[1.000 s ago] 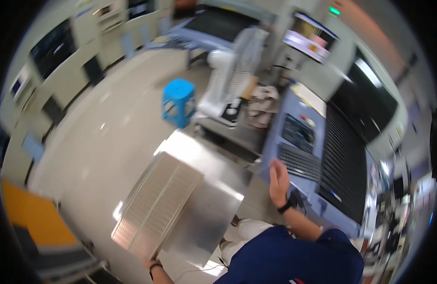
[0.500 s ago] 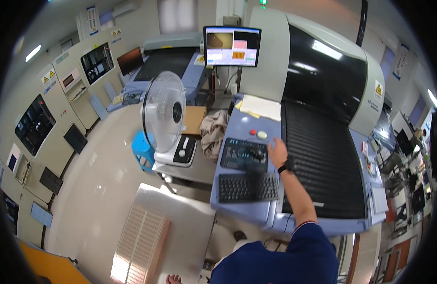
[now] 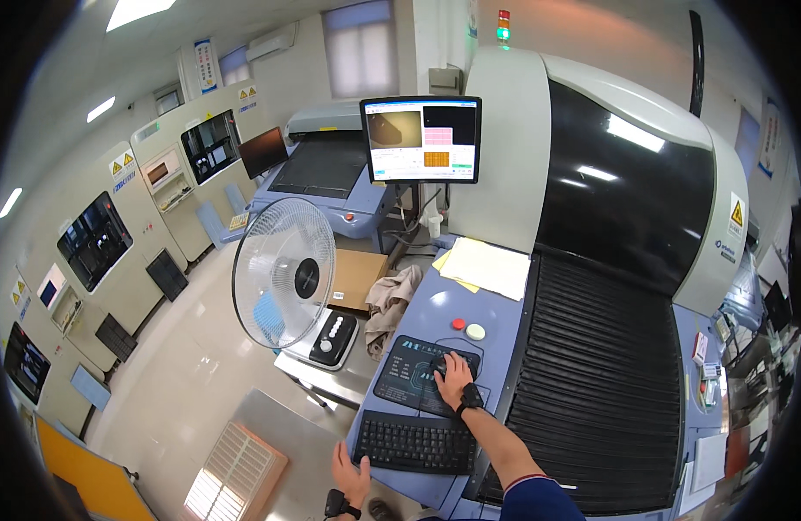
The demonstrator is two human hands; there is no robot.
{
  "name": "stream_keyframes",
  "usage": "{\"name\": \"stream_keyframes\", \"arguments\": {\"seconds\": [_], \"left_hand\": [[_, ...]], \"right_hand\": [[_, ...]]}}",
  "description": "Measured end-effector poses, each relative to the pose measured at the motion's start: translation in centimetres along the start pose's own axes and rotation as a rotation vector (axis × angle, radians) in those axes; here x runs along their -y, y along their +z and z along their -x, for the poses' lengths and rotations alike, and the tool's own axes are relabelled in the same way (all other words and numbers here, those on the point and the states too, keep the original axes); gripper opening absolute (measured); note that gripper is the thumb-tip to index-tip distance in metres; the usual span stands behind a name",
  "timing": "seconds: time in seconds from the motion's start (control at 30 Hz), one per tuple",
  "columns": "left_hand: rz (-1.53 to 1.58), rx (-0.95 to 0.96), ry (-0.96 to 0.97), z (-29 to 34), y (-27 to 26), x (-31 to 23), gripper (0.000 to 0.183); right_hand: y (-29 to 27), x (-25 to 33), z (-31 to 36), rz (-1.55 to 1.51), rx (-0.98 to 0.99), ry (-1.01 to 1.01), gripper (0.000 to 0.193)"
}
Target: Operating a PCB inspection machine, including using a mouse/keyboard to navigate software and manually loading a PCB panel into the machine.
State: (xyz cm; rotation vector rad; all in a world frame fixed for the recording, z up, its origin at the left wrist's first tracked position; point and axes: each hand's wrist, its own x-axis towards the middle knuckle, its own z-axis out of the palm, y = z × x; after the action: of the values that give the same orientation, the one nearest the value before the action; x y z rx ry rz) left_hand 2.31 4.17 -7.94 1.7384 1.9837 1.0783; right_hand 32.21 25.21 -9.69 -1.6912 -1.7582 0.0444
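My right hand (image 3: 455, 382) rests on a black computer mouse (image 3: 438, 366), its fingers curved over it and covering part of it. Under the mouse lies a dark printed mouse pad (image 3: 398, 372). A black keyboard (image 3: 411, 444) sits just in front of the pad, near the desk's front edge. Beside the keyboard's left end, my left hand (image 3: 352, 476) hovers with fingers apart and nothing in it. Beyond the desk, a lit monitor (image 3: 424, 141) displays a camera picture and coloured panels.
A large machine (image 3: 630, 174) with a black ribbed bed (image 3: 600, 373) stands on the right. Red (image 3: 458, 324) and pale green (image 3: 476, 332) buttons sit behind the pad, before some papers (image 3: 487, 268). At left are a fan (image 3: 287, 273) and a slotted rack (image 3: 235, 469).
My right hand has moved from beside the pad onto the mouse. The left hand has risen from the lower edge to the keyboard's left end. The view has tilted up.
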Motion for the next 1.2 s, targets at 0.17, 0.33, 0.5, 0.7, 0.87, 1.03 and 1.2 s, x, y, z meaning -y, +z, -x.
{"name": "stream_keyframes", "arguments": {"seconds": [0.17, 0.33, 0.5, 0.7, 0.87, 1.03, 1.2], "left_hand": [[-0.018, -0.013, 0.070, -0.6, 2.0, 0.3, 0.057], [-0.022, -0.025, 0.043, -1.2, 3.5, -0.2, 0.047], [0.089, -0.147, 0.161, -1.8, 3.5, 0.0, 0.051], [0.098, -0.108, 0.206, -2.0, 3.2, 0.3, 0.050], [0.097, -0.093, 0.219, -2.1, 2.9, 1.0, 0.051], [0.077, -0.043, 0.234, -2.1, 2.9, 0.9, 0.054], [0.093, -0.064, 0.202, -1.9, 3.5, 1.2, 0.052]], "right_hand": [[-0.7, 0.8, 0.1, 0.055, -0.047, 0.009, 0.050], [-1.1, 1.3, -0.1, 0.081, -0.092, -0.040, 0.044], [-1.4, 1.8, -0.3, 0.079, -0.123, -0.063, 0.041], [-1.1, 1.4, -0.3, 0.085, -0.129, -0.120, 0.035], [-0.8, 1.9, -0.4, 0.059, -0.122, -0.130, 0.035], [-1.1, 1.5, -0.4, 0.076, -0.145, -0.156, 0.033], [-1.0, 1.2, -0.6, 0.063, -0.130, -0.151, 0.035]]}}
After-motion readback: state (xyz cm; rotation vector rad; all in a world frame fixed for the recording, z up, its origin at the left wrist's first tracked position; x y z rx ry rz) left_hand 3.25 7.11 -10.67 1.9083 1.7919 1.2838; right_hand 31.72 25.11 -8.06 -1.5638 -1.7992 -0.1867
